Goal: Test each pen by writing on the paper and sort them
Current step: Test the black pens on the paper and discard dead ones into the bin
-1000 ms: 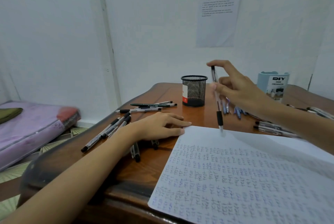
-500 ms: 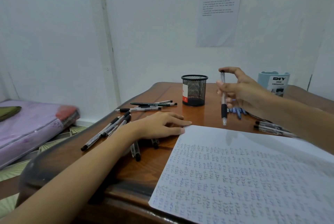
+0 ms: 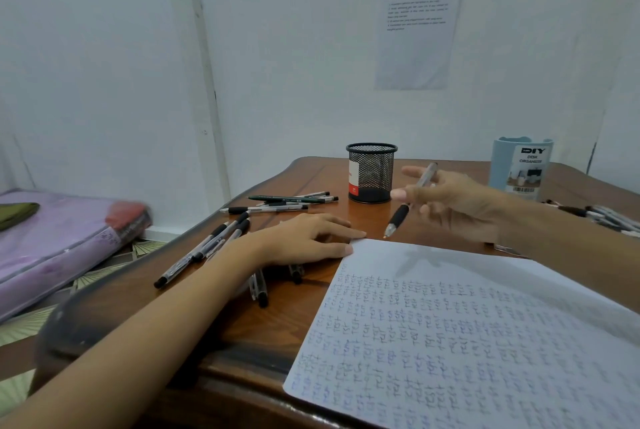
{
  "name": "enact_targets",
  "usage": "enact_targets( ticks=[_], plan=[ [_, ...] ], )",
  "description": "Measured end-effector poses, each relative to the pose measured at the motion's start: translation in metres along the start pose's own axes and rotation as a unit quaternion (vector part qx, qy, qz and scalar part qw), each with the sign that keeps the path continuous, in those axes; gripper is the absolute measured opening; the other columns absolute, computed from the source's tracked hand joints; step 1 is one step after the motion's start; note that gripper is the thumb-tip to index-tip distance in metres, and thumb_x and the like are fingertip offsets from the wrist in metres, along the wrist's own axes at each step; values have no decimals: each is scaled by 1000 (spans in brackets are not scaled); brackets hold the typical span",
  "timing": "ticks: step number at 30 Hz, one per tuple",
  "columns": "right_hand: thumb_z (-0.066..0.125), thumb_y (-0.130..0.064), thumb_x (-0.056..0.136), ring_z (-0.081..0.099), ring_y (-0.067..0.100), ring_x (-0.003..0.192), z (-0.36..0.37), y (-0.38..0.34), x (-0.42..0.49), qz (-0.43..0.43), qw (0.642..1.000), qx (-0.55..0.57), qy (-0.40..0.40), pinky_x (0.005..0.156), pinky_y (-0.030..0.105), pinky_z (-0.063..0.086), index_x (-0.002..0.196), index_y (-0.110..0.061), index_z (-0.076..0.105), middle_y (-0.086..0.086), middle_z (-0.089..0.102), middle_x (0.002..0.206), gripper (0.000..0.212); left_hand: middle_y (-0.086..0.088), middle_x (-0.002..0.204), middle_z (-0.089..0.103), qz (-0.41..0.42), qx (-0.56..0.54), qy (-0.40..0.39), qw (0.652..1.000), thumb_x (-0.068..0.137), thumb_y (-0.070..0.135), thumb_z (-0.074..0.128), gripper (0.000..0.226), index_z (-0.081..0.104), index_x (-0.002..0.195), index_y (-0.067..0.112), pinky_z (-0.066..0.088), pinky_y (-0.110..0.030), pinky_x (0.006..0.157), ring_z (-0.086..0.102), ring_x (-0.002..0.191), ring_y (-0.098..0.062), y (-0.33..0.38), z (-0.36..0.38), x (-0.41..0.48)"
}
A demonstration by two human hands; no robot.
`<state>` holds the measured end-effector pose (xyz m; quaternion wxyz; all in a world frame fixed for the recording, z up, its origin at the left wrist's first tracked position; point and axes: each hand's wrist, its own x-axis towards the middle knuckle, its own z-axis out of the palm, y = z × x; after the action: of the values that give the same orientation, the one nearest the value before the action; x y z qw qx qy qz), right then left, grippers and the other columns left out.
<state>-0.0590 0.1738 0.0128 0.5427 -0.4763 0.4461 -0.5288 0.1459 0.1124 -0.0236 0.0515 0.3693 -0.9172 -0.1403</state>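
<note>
My right hand [image 3: 450, 203] holds a clear pen with a black grip [image 3: 401, 214] between thumb and fingers, slanted with its tip down just above the desk beyond the paper's top edge. The paper [image 3: 467, 342] lies at the near right, covered in rows of small handwritten words. My left hand [image 3: 304, 238] rests flat on the desk with its fingertips on the paper's top left corner. Several pens [image 3: 207, 245] lie loose left of that hand, and more pens [image 3: 287, 203] lie behind it. Another group of pens [image 3: 602, 214] lies at the far right.
A black mesh pen cup [image 3: 370, 172] stands at the back of the wooden desk [image 3: 214, 317]. A light blue desk organiser [image 3: 519, 165] stands at the back right. A printed sheet [image 3: 415, 33] hangs on the wall. A purple mattress [image 3: 52, 241] lies on the floor at left.
My right hand has tilted the pen from upright to slanted and moved it down and left, toward the paper's top edge. My left hand has stayed on the paper's corner.
</note>
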Motion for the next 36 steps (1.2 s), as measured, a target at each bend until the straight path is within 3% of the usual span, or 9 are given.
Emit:
enact_targets(
  ticks=[6,9,12,16,22,27,30,33,36],
  plan=[
    [50,14,84,48,3,34,3,21,-1,16,986,160,46,35,9,42,85,-9,48,8,50,68,23,5,149,30,-6,-25,-1,1000,96,39,42,40,40,136,39,22,-27,107,26,136,-13,0,1,1],
    [47,1,90,46,6,34,7,31,-4,34,992,120,6,38,18,49,92,-1,55,5,44,58,8,5,148,32,-4,-26,2,1000,96,39,43,41,41,137,36,25,-31,110,28,136,-13,0,1,0],
    [40,-27,97,66,20,51,9,32,-5,73,992,19,-97,43,24,54,113,-7,60,13,64,65,33,4,147,33,-3,-35,10,999,96,37,44,41,43,137,31,26,-26,105,30,134,-13,1,0,0],
    [48,-42,85,69,22,62,12,30,-8,87,981,-53,-164,42,24,54,102,-5,68,19,71,96,44,3,147,34,4,-39,11,999,97,30,44,38,47,134,27,25,-19,99,30,132,-12,-1,-1,0],
    [73,-23,66,43,9,39,27,40,-12,-28,975,-191,-113,33,15,37,64,-10,55,3,50,50,23,3,145,35,-5,-51,11,999,94,37,48,39,47,133,31,27,-22,100,32,131,-13,-1,-2,1],
    [61,-48,69,33,6,37,31,42,-12,-41,983,-168,-59,31,14,26,59,-11,49,0,44,51,41,6,147,33,-10,-59,8,998,94,38,47,40,45,134,34,25,-22,100,30,132,-11,-2,-1,0],
    [65,-37,74,32,4,31,25,40,-11,-44,986,-154,-37,28,13,22,80,-11,52,-3,44,44,29,7,147,33,-10,-51,6,999,94,39,47,41,44,135,36,25,-20,98,30,129,-7,-2,-1,1],
    [71,-30,63,32,4,29,20,41,-9,-79,983,-165,-26,28,13,24,118,-21,42,-3,45,44,63,7,146,33,-10,-47,8,999,95,39,46,41,43,135,36,25,-19,97,30,126,-6,-1,-1,1],
    [67,-35,69,37,6,31,17,40,-7,-76,990,-120,-12,27,14,27,122,-19,42,5,56,57,61,7,147,32,-7,-47,2,999,95,40,46,41,42,136,37,24,-22,100,29,133,-11,-1,-1,0]
  ],
)
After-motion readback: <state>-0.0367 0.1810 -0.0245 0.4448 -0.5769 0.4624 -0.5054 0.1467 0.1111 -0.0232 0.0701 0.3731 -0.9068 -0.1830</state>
